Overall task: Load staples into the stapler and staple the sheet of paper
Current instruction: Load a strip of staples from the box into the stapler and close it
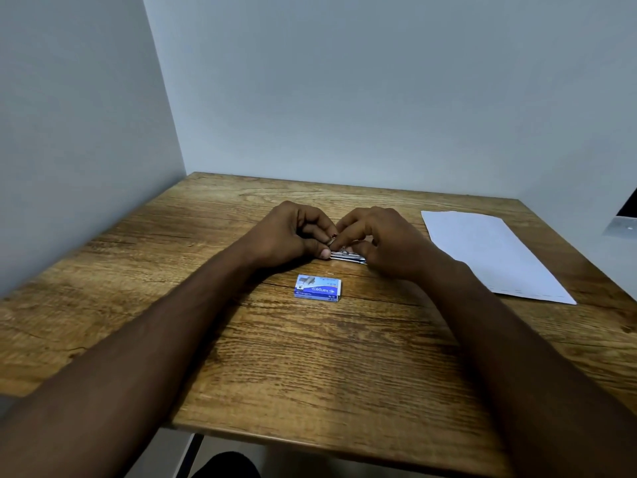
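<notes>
A small metal stapler (pixel 346 255) lies on the wooden table (pixel 310 357) at its middle, mostly hidden by my fingers. My left hand (pixel 293 234) grips its left end with thumb and fingers. My right hand (pixel 375 238) covers its right part, fingertips pinched on top of it; whether they hold staples is hidden. A blue box of staples (pixel 319 288) lies closed just in front of the hands. The white sheet of paper (pixel 489 253) lies flat to the right, apart from my hands.
Grey walls close the table at the back and on the left. A pale object (pixel 624 225) sticks out at the far right edge. The table's front edge runs close to me, with floor below.
</notes>
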